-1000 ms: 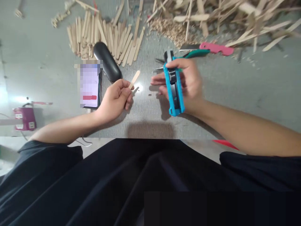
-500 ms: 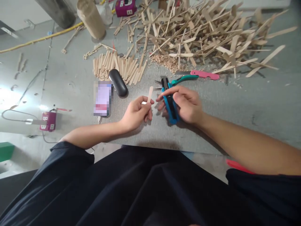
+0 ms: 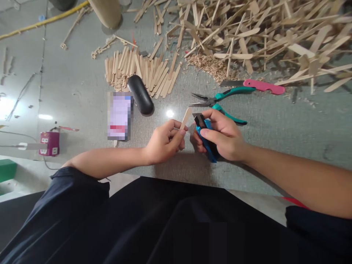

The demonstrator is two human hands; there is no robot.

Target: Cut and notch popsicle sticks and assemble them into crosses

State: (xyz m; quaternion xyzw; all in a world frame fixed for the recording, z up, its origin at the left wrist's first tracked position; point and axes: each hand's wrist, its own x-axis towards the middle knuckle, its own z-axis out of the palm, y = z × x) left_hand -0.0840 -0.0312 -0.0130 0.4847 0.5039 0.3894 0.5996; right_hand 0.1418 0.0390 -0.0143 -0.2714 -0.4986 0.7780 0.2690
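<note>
Pinched between the thumb and fingers of my left hand [image 3: 167, 141] is a wooden popsicle stick [image 3: 186, 118], its rounded end pointing up and slightly right. My right hand [image 3: 224, 134] is closed around a blue and black utility knife [image 3: 205, 134], whose dark blade end points up and left. The blade end is close to the stick, with a small gap between them. Just beyond my right hand lie pliers [image 3: 211, 101] with teal handles, jaws apart. A pink-handled folding saw or knife [image 3: 264, 86] rests behind the pliers.
A large heap of wooden sticks [image 3: 247, 33] fills the far right. Wood shavings [image 3: 209, 66] lie before it. Sticks in rows [image 3: 148, 71], a black case [image 3: 140, 95] and a phone [image 3: 120, 115] are at centre-left. A purple power socket [image 3: 49, 143] sits far left.
My right hand has shifted its grip from loose fingers to a firm hold on the utility knife, now angled toward the stick. The stick tilts further right. The view has moved closer to the table.
</note>
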